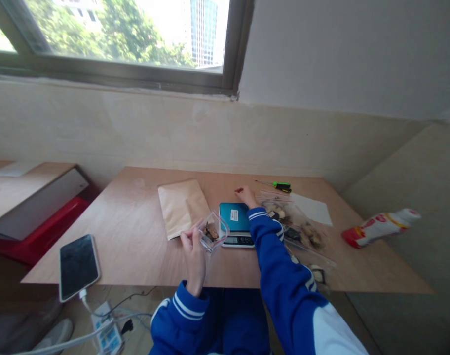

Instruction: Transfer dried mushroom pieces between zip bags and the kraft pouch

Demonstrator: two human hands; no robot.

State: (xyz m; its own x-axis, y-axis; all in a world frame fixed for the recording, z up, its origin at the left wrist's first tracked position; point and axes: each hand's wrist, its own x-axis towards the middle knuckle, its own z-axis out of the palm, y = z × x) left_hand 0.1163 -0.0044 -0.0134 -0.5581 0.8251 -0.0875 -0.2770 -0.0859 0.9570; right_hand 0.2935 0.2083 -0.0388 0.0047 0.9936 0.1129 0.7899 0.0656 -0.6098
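Note:
A small clear zip bag (214,231) with dark brown dried pieces in it is pinched in my left hand (194,254), just above the front of the table. To its right lies a digital scale (233,217) with a teal top plate, a white label and a small display. My right hand (246,196) reaches over the scale's far right corner. Its fingers are drawn together, with a dark spot at the tips too small to name. Right of my forearm are larger clear zip bags (302,229) of brown dried pieces, partly hidden by the sleeve.
Behind the clear bag lies a brown paper envelope (182,207). Green-and-black screwdrivers (280,186) and a white paper sheet (312,208) lie at the back right. A red-and-white bottle (380,227) stands at the right. A charging phone (79,266) overhangs the left front edge.

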